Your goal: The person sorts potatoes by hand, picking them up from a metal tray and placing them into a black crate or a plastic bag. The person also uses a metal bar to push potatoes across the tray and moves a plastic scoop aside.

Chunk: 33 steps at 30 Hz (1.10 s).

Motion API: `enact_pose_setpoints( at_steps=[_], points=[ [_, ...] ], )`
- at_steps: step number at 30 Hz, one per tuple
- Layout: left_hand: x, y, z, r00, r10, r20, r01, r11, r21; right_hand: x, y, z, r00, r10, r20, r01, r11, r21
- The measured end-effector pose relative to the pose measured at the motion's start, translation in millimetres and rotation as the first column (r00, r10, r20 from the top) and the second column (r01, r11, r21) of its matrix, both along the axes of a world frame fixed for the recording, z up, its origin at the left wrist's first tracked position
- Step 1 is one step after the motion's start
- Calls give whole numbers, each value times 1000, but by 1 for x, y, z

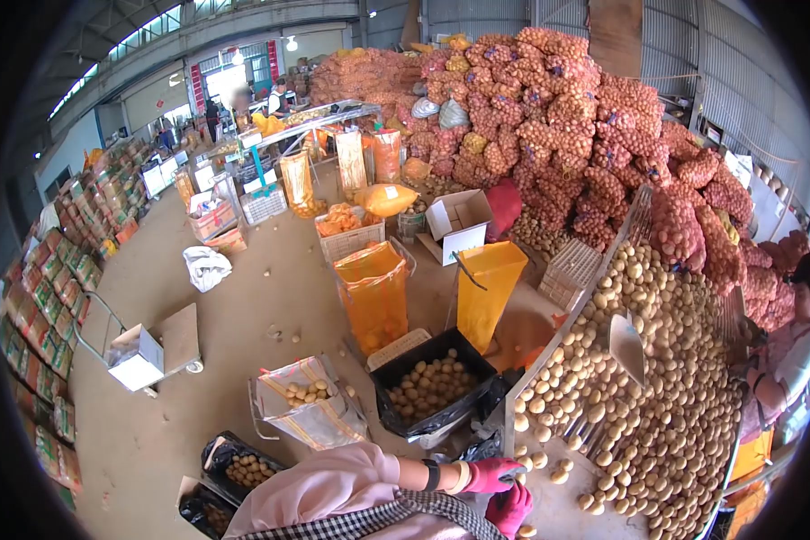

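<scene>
Potatoes heaped on sorting worktop, right of me | left hand pink-gloved, fingers curled at worktop edge, grip unclear | right hand gloved just below, fingers bent, can't tell if holding | black crate of potatoes beside worktop

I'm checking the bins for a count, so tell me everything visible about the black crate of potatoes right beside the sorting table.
The black crate stands on the concrete floor at the near left edge of the sorting table. It looks like rigid plastic lined with black film that spills over its rim. It sits upright, open-topped, and is partly filled with small yellow potatoes. A pale slatted crate touches its far side. No hand touches it.
</scene>
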State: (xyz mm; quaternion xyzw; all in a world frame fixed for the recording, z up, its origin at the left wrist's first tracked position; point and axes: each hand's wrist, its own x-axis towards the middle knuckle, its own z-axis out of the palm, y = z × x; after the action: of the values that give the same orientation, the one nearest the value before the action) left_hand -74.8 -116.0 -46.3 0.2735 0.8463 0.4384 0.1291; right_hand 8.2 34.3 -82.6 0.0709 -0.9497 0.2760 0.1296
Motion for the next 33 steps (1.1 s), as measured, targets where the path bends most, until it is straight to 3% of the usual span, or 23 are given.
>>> enact_pose_setpoints(
  at_steps=[3, 6, 7, 8, 9, 10, 11, 12, 13, 15, 16, 17, 19, 20, 21, 24, 25, 27, 30, 31, 32, 33],
  points=[
    [-5, -1, -5, 999, -3, -46, 1, 999, -45, 0, 0, 7, 1000, -1, -24, 2, 1000, 31],
    [-10, -3, -9, 978, -46, 204, 34, 998, 61, 0, -1, 17, 999, -4, -49, 7, 998, 69],
    [-9, -6, -11, 997, -67, 42, 64, 995, 83, 0, -2, 21, 998, -3, -56, 8, 996, 84],
    [-11, -12, -14, 997, -69, 36, 65, 994, 90, 2, -6, 23, 996, -7, -93, 11, 999, 46],
    [-12, -26, 2, 978, -177, 106, 148, 959, 241, -4, -5, 11, 995, -5, -103, 10, 999, 52],
    [-6, -39, 10, 941, -294, 167, 209, 894, 395, -4, 0, -6, 994, 39, -104, -17, 978, 210],
    [-4, -54, 8, 941, -294, 168, 206, 892, 403, -2, 7, -21, 992, 84, -97, -44, 931, 362],
    [-7, -74, -1, 929, -304, 212, 203, 896, 395, -2, 9, -27, 998, 66, 14, -67, 937, 344],
    [-10, -98, -9, 916, -310, 254, 199, 901, 385, -3, 7, -24, 997, 75, 13, -75, 935, 346],
    [-10, -156, -19, 926, -268, 265, 205, 949, 241, 1, -4, 15, 986, 161, 39, -166, 963, 211],
    [-7, -185, 3, 934, -203, 295, 231, 971, -62, 0, -2, 14, 978, 161, 136, -187, 960, 207],
    [-2, -213, 25, 944, -133, 304, 242, 902, -358, -4, 4, 0, 974, 214, 75, -226, 934, 276],
    [14, -263, -32, 963, 57, 264, 106, 818, -565, -7, 7, 5, 963, 187, 192, -238, 927, 289],
    [23, -280, -20, 948, 122, 294, 99, 765, -636, -8, -5, 34, 939, 101, 329, -159, 975, 156],
    [31, -295, -4, 929, 188, 317, 97, 705, -703, -8, -6, 34, 966, 78, 248, -98, 993, 69],
    [54, -332, -32, 909, 275, 313, -17, 776, -630, -13, -15, 21, 943, -173, 285, 142, 982, 127],
    [59, -339, -33, 906, 276, 320, -14, 776, -630, -16, -38, 50, 886, -312, 343, 282, 950, 136],
    [65, -349, -39, 902, 290, 319, -73, 832, -551, -10, -56, 60, 840, -433, 327, 385, 900, 203],
    [66, -357, -49, 916, 286, 281, -98, 839, -535, -8, -61, 49, 839, -421, 345, 342, 901, 268],
    [68, -361, -51, 915, 293, 278, -107, 840, -532, -11, -49, 23, 844, -415, 340, 336, 903, 268],
    [69, -363, -54, 919, 285, 271, -116, 855, -505, -18, -29, -17, 975, -218, 36, 177, 870, 459],
    [68, -365, -52, 924, 276, 263, -124, 870, -477, -24, -19, -36, 974, 74, -216, 89, 748, 658]
  ],
)
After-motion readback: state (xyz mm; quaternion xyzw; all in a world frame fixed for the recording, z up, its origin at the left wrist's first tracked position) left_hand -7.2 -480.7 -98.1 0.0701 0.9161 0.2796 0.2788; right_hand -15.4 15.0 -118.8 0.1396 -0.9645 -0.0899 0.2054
